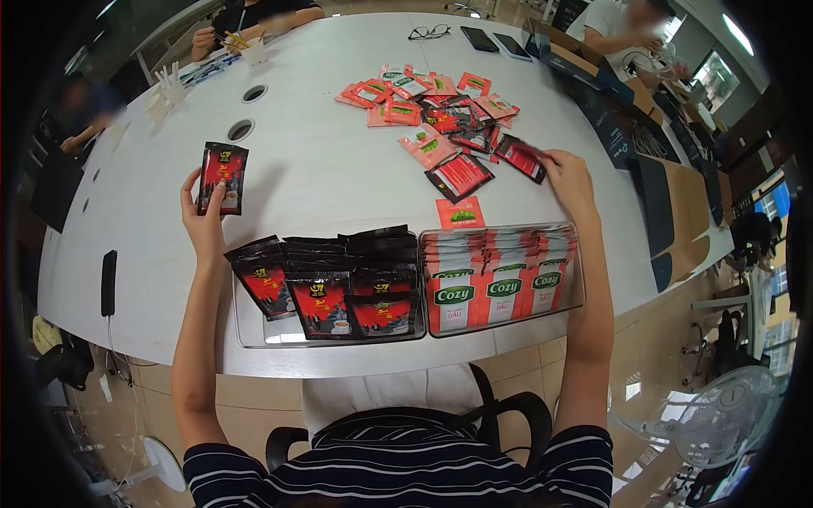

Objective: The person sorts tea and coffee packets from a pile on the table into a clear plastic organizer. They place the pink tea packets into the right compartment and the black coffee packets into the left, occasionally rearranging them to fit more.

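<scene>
My left hand [206, 203] grips a black and red coffee sachet [224, 173], held upright above the table on the left. At the right of a loose pile, my right hand [567, 173] pinches the edge of another black and red coffee sachet [522, 158]. The pile mixes pink Cozy tea sachets [428, 146] with more dark coffee sachets [460, 176]. Nearer me stands a clear tray [279, 337] of stacked coffee sachets [320, 305]. Touching its right side is a second clear tray [508, 324] packed with Cozy sachets [503, 288] in rows.
Eyeglasses [429, 32] and two phones [480, 39] lie at the far side. Open cardboard boxes [669, 203] line the right edge. Cups [252, 52] with pens stand far left, near round table holes [240, 129]. Other people sit around the table.
</scene>
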`<control>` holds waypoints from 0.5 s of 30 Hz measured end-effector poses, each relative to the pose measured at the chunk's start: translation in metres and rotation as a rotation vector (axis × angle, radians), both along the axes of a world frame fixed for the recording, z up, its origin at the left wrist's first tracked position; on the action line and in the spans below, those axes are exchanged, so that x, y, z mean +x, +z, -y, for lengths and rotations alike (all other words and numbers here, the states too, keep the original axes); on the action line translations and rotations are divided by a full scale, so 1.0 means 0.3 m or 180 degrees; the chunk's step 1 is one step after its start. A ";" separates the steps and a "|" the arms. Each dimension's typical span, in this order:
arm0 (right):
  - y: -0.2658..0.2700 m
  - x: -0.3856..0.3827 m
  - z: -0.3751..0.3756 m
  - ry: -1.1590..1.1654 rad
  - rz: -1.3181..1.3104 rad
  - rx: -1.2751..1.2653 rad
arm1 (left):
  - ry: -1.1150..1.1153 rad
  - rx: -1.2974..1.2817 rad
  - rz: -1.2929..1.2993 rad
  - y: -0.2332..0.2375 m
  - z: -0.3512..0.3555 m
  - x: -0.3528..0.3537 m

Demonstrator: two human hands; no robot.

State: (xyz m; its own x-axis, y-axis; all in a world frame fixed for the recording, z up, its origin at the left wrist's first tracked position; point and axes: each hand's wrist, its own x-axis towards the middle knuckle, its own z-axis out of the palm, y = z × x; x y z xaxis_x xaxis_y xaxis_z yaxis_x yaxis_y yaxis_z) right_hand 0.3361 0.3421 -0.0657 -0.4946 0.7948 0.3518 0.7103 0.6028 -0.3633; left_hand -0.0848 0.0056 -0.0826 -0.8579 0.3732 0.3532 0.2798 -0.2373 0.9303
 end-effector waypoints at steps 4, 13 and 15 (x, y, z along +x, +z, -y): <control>-0.013 0.028 -0.026 0.0148 -0.0668 0.0580 | 0.0044 -0.0131 -0.0067 -0.015 0.002 -0.030; -0.082 -0.006 -0.007 0.0585 0.0268 0.0571 | 0.0059 0.0099 0.0272 -0.011 0.011 -0.031; -0.073 0.000 -0.024 0.0618 0.0130 0.0407 | 0.0112 0.0103 0.0296 -0.005 0.010 -0.025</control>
